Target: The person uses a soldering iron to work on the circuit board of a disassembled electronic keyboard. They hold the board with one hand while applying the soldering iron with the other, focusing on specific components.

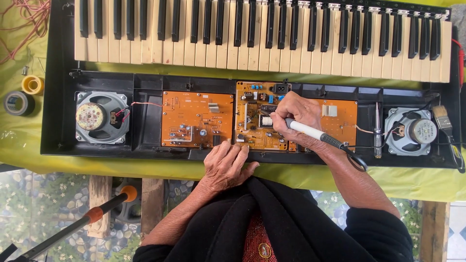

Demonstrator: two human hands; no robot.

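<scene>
An opened electronic keyboard [58,116] lies upside-down to me, keys [262,34] at the far side. Inside are orange circuit boards: a left board [196,119], a middle board [252,116] and a right board [344,121]. My right hand [298,114] grips a white-handled soldering iron [310,132], its tip down on the middle board. My left hand [225,165] rests flat on the keyboard case's near edge, fingers together, holding nothing.
Round speakers sit at the left [99,116] and right [412,131] ends of the case. A screwdriver [377,131] and a paintbrush [444,121] lie at the right. Tape rolls [19,102] [33,85] sit on the yellow-green cloth [145,170]. Red wire [24,19] is top left. An orange-tipped rod [97,213] lies below.
</scene>
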